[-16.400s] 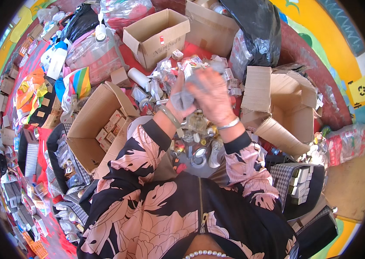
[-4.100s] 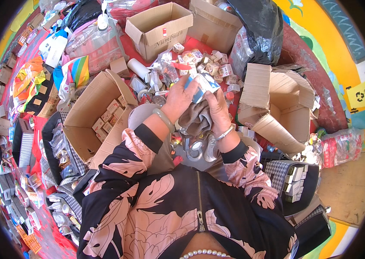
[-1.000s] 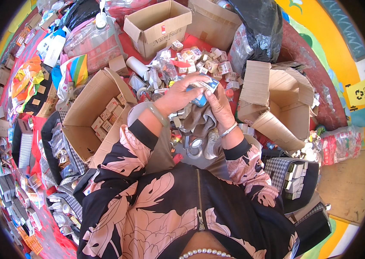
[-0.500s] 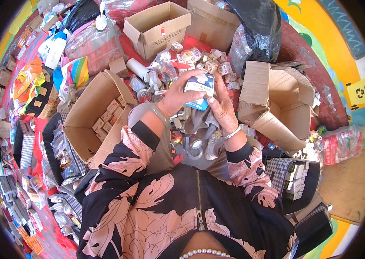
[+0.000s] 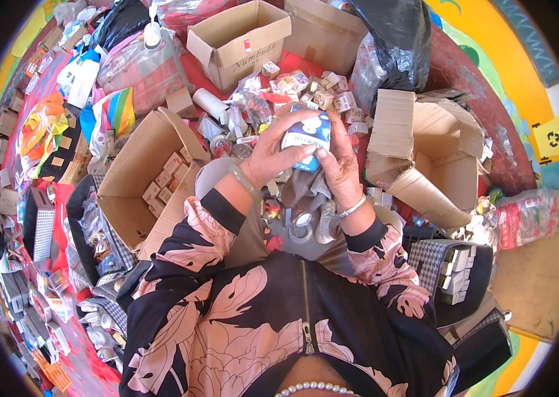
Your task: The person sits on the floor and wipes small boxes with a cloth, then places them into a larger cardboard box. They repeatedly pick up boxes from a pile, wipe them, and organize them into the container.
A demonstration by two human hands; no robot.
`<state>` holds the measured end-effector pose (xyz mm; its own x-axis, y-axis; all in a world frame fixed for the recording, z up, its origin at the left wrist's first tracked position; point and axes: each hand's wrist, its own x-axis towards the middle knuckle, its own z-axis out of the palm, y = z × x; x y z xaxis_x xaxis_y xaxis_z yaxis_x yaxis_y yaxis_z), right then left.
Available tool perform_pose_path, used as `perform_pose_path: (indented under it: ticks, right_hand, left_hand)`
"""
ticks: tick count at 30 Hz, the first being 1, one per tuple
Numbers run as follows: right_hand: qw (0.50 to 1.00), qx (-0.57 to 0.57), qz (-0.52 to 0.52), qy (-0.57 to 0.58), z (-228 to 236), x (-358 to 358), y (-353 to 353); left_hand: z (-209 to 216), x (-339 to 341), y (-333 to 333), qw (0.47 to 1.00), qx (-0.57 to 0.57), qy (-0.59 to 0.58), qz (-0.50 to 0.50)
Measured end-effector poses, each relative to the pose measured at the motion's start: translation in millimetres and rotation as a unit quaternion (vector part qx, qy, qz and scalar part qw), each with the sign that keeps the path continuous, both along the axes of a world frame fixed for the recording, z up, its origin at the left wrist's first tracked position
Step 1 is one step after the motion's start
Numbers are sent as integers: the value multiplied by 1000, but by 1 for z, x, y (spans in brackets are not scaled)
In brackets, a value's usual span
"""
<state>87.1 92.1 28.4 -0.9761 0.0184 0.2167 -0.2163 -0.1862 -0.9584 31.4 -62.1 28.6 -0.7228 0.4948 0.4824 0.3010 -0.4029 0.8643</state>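
Observation:
A small blue and white package point(image 5: 309, 134) is held up between my two hands. My left hand point(image 5: 267, 151) grips its left side, with the thumb lying across the front. My right hand point(image 5: 342, 169) has the right edge, its fingers behind and its thumb at the lower right corner. Whether the package is a box or a pouch I cannot tell. Below it a grey cloth point(image 5: 302, 188) lies between my knees, with a roll of tape point(image 5: 301, 226) under it. Just beyond my hands is a pile of small patterned boxes point(image 5: 322, 99).
An open cardboard box point(image 5: 117, 205) with small boxes inside stands left. Another open carton point(image 5: 441, 165) is on the right, and one point(image 5: 236, 53) sits ahead. A checked bin point(image 5: 425, 264) holds small packs at lower right. A black plastic bag point(image 5: 395, 49) stands far right.
The package has turned and tilted slightly, so more of its white front shows. My left thumb has shifted a little along it. Both hands still hold it.

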Motion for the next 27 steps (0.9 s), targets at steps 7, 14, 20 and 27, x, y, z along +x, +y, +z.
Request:
perform_pose_path:
  ticks: [7, 14, 20, 27]
  right_hand:
    - [997, -65, 20, -40, 8, -3, 0]
    - [997, -43, 64, -14, 1, -4, 4]
    - [1000, 8, 22, -6, -2, -7, 12]
    - [997, -14, -67, 32, -13, -19, 8]
  left_hand:
    - [-3, -3, -3, 1000, -21, -11, 8]
    - [6, 0, -6, 999, 19, -31, -2]
    - [3, 2, 2, 994, 69, -90, -3]
    - [-9, -3, 16, 955, 126, -248, -100]
